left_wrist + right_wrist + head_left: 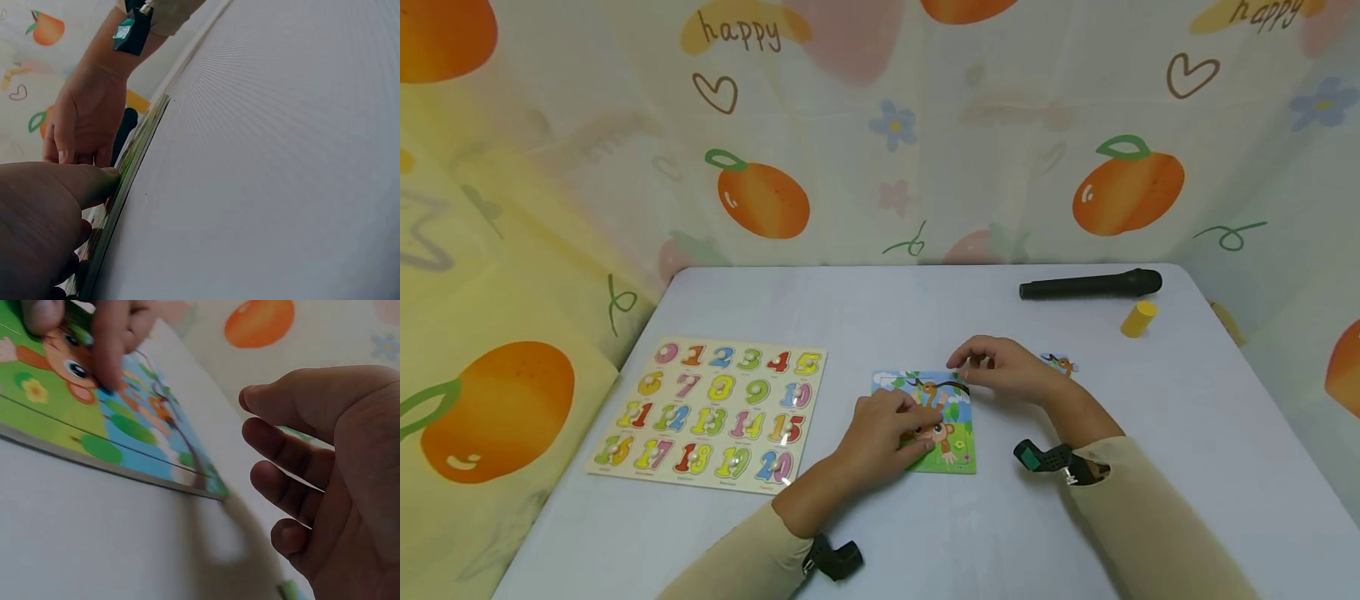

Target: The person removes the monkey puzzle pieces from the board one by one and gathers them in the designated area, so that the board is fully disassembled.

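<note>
A square picture puzzle [958, 458] with a monkey on green and blue lies flat at the middle of the table. My left hand [880, 433] rests over its left part, fingertips on the picture and the thumb near its lower edge. The monkey's face [70, 362] shows beside those fingers in the right wrist view. Just off the puzzle's top right corner hovers my right hand [1011, 367], fingers loosely bent and holding nothing. A small loose puzzle piece [1060, 363] lies behind the right wrist, partly hidden by it.
To the left lies a number board [700, 404] with colourful numerals. A black microphone [1090, 285] and a yellow cylinder [1138, 319] are at the back right of the white table [940, 542]. A printed cloth [865, 167] hangs behind the table.
</note>
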Tool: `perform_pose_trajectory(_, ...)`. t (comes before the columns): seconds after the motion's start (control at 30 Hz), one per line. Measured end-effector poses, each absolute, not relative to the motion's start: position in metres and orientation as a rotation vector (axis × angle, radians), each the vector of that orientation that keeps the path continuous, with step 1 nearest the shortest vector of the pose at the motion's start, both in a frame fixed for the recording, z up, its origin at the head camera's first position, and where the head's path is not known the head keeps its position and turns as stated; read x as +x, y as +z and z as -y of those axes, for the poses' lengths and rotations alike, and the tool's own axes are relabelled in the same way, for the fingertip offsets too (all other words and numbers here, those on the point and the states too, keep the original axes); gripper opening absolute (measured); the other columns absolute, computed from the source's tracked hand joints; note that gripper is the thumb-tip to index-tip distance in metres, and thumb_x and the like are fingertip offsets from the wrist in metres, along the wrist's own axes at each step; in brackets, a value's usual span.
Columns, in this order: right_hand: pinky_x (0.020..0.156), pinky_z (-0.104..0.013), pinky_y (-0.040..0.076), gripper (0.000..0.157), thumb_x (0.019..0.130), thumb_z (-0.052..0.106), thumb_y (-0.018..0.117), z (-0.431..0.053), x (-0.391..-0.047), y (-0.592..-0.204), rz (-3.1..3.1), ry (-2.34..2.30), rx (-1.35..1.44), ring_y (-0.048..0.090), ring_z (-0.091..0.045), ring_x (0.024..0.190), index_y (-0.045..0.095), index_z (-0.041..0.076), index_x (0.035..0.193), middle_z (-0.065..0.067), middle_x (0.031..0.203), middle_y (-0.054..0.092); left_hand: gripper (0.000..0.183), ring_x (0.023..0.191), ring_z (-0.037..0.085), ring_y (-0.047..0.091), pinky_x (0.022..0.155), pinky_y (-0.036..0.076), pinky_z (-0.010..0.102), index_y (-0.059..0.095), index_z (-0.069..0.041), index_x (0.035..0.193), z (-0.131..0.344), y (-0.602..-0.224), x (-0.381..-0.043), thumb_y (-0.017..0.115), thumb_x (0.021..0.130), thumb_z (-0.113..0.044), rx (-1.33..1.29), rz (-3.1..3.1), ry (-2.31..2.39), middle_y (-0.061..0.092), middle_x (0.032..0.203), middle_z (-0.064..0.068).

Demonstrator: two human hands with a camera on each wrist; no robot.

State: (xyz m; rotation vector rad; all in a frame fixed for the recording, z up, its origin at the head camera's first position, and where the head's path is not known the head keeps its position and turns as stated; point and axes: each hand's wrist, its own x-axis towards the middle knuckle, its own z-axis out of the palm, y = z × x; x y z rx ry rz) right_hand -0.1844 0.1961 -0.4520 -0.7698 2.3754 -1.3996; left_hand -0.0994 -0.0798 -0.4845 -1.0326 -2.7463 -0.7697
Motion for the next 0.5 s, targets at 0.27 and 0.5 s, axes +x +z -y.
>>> perform_pose_trajectory(0.27, 0.102, -0.04, 0.045, 0.022, 0.096, -0.001, 0.076, -0.179, -0.176, -0.47, -2.364, -1.437, -0.842, 0.061, -0.024, 0.115, 0.077, 0.011, 0.114, -0.003, 0.121, 0.068, 0.036, 0.096, 0.013, 0.05, 0.085, 0.035, 0.042, 0.08, -0.028, 0.13, 0.079, -0.486, -0.099, 0.083, 0.096, -0.036, -1.025, 2.739, -0.806, 0.061, 0.105, -0.005)
perform_pose_trajectory(0.5, 0.106, -0.048, 0.042, 0.022, 0.094, 0.004, 0.08, -0.176, -0.172, -0.477, -2.427, -1.355, -0.878, 0.057, -0.025, 0.121, 0.08, 0.013, 0.114, -0.002, 0.123, 0.066, 0.035, 0.1, 0.015, 0.052, 0.087, 0.036, 0.042, 0.08, -0.029, 0.13, 0.081, -0.488, -0.1, 0.081, 0.097, -0.037, -1.007, 2.757, -0.814, 0.063, 0.11, -0.006)
